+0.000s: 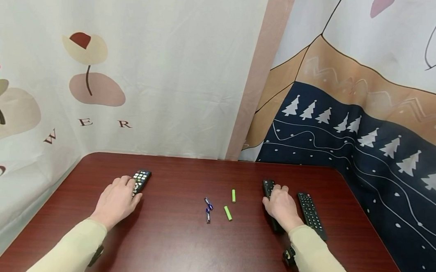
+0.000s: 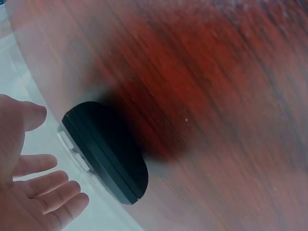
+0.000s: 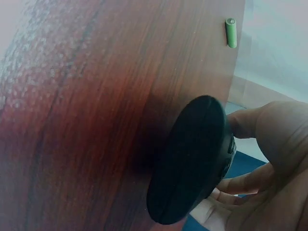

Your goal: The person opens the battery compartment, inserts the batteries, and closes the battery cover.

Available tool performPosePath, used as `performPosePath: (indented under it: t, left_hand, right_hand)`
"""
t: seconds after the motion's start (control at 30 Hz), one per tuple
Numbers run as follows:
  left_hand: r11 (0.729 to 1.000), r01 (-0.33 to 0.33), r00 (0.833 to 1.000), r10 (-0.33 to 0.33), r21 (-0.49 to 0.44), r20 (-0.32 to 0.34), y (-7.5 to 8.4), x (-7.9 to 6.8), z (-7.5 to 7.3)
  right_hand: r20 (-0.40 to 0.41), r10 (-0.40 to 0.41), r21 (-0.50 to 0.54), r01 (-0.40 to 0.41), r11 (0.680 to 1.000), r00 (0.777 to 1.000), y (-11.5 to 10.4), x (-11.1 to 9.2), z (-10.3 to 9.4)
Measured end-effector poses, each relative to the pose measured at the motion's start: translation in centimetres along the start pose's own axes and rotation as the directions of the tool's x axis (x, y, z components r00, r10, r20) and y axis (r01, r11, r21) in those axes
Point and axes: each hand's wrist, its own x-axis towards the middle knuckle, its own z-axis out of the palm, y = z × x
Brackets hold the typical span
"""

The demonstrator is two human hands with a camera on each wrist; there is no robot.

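Note:
On the left of the table, my left hand [image 1: 115,199] hovers with spread, relaxed fingers over a black remote control [image 1: 142,180] with light buttons. In the left wrist view a gap shows between the fingertips and that remote [image 2: 103,149]. My right hand [image 1: 283,206] lies over a second black remote [image 1: 268,188], covering its middle. Thumb and fingers take its two sides in the right wrist view, where the remote's dark end [image 3: 187,163] faces the camera. Just right of this hand a third black remote [image 1: 310,210] lies flat, its near end beside the sleeve.
Between the hands lie two green batteries [image 1: 233,196] and two blue-and-silver batteries [image 1: 208,216] on the brown table [image 1: 182,249]. One green battery [image 3: 231,33] also shows in the right wrist view. Printed curtains [image 1: 176,88] hang behind the table and along its sides.

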Motion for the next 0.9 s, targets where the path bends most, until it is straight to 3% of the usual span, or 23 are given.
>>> performPosePath:
  t: [0.6, 0.9]
  left_hand:
    - [0.995, 0.099, 0.988, -0.097, -0.009, 0.121, -0.58, 0.45, 0.24]
    - [0.982, 0.182, 0.955, -0.166, -0.043, 0.247, -0.8, 0.64, 0.63]
  right_hand:
    - [-0.043, 0.0, -0.092, -0.004, 0.996, 0.999, -0.05, -0.04, 0.58]
    - [-0.05, 0.002, -0.1, -0.006, 0.995, 0.999, 0.08, 0.04, 0.76]
